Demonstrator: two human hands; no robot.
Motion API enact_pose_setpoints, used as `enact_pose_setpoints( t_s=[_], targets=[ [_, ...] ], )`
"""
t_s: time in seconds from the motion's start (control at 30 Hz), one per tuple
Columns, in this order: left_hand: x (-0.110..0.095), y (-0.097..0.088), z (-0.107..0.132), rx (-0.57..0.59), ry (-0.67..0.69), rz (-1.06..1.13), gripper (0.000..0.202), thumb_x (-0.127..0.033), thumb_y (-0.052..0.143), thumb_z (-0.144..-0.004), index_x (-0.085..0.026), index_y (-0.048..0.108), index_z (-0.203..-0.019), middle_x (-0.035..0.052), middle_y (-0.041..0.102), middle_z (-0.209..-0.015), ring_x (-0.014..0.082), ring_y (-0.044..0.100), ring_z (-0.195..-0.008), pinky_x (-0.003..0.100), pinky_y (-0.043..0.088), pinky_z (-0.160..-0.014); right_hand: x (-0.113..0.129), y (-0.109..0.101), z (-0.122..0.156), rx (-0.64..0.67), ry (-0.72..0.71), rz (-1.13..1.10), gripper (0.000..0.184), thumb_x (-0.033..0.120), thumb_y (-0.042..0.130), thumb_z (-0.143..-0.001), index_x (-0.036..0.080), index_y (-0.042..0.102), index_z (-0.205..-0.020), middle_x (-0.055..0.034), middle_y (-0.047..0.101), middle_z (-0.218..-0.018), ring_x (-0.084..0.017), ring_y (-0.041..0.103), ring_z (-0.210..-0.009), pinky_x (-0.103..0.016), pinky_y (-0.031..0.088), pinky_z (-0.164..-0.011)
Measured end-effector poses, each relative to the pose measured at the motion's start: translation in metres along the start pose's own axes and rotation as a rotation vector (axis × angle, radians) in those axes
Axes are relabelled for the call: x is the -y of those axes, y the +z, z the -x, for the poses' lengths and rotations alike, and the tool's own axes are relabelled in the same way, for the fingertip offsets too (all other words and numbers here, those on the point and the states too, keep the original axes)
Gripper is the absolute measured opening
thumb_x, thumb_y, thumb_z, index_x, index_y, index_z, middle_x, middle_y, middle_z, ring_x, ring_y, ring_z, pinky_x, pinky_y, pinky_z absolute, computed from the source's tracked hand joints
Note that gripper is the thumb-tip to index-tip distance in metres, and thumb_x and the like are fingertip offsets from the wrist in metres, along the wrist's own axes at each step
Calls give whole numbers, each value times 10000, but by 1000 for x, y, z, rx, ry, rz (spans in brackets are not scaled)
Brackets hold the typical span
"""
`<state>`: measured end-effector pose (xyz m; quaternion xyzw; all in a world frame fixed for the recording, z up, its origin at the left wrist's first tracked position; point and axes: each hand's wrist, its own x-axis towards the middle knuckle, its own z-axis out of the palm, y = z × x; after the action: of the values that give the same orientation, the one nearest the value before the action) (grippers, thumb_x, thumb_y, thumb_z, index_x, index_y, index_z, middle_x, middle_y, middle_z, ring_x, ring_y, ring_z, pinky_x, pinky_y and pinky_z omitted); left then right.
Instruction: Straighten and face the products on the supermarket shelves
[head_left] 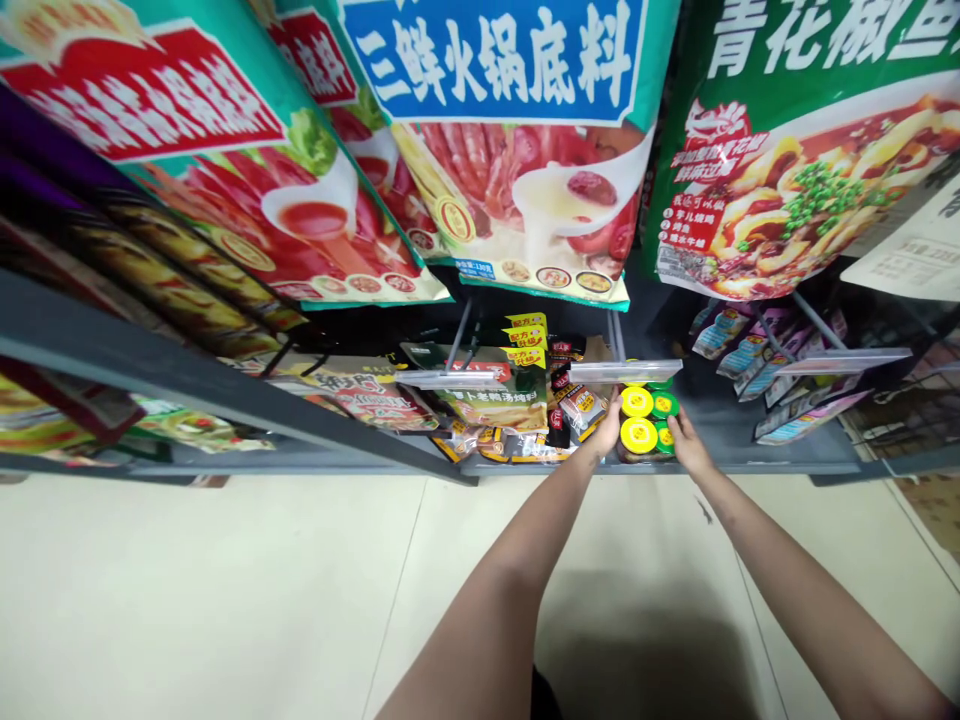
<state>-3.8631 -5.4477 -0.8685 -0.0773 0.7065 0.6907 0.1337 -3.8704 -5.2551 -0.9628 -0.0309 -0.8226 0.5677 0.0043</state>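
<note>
Several jars with yellow lids (638, 435) and green lids (664, 405) stand pressed together on the bottom shelf, seen from above. My left hand (607, 430) is against their left side, and my right hand (688, 444) is against the right side, so the group sits gripped between them. Most of my fingers are hidden behind the jars. Just left of my left hand lie small dark and clear food packets (583, 407). A clear plastic price-tag strip (626, 372) on a metal hook hangs over the back jars and partly covers them.
Large hot pot seasoning bags (517, 150) hang above, with a green bag (810, 170) at the upper right. Purple packets (810, 410) stand right of the jars on the shelf. A grey shelf divider (225, 350) slants across the left, and pale floor tiles (262, 580) lie in front.
</note>
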Motion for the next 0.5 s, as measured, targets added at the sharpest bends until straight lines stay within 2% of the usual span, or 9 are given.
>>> enact_pose_setpoints(
  t_s=[0.1, 0.2, 0.27, 0.3, 0.4, 0.5],
  targets=[
    [-2, -32, 8, -58, 137, -441, 600, -413, 325, -946, -171, 342, -1494, 65, 233, -1617, 261, 90, -1514, 461, 37, -1241, 0, 2, 1, -15, 11, 9, 712, 613, 352, -937, 196, 323, -1513, -110, 509, -1427, -255, 515, -1291, -434, 449, -1073],
    [2, -58, 14, -35, 200, -826, 802, -299, 583, -795, -116, 286, -1517, 108, 66, -1645, 315, -47, -1512, 502, -30, -1230, 0, 1, 2, -2, -3, 18, 702, 617, 352, -938, 211, 330, -1510, -93, 503, -1435, -247, 505, -1302, -429, 435, -1086],
    [8, -68, 15, -14, 194, -1034, 951, -228, 686, -675, -87, 270, -1519, 164, 23, -1637, 379, -80, -1496, 561, 3, -1216, 1, 1, 3, 1, -12, 28, 693, 617, 346, -940, 221, 329, -1509, -81, 503, -1436, -241, 500, -1306, -432, 426, -1093],
    [11, -70, 14, -13, 184, -1117, 962, -203, 691, -663, -89, 269, -1520, 181, 23, -1632, 401, -85, -1490, 592, 36, -1207, 1, 0, 3, 1, -15, 36, 691, 613, 342, -942, 219, 327, -1510, -80, 505, -1434, -239, 504, -1302, -430, 429, -1089],
    [17, -71, 9, -46, 149, -1274, 774, -144, 537, -795, -137, 281, -1526, 186, 96, -1625, 409, -25, -1493, 647, 199, -1157, 6, -2, 4, -5, -23, 76, 679, 586, 333, -946, 195, 347, -1501, -97, 533, -1405, -237, 546, -1257, -404, 468, -1050],
    [16, -74, 2, -70, 129, -1331, 659, -68, 304, -875, -155, 285, -1528, 191, 222, -1598, 379, 132, -1492, 619, 396, -1060, 23, -6, 7, -51, -46, 147, 644, 534, 347, -943, 160, 409, -1464, -133, 565, -1359, -266, 552, -1242, -439, 463, -1047]
  ],
)
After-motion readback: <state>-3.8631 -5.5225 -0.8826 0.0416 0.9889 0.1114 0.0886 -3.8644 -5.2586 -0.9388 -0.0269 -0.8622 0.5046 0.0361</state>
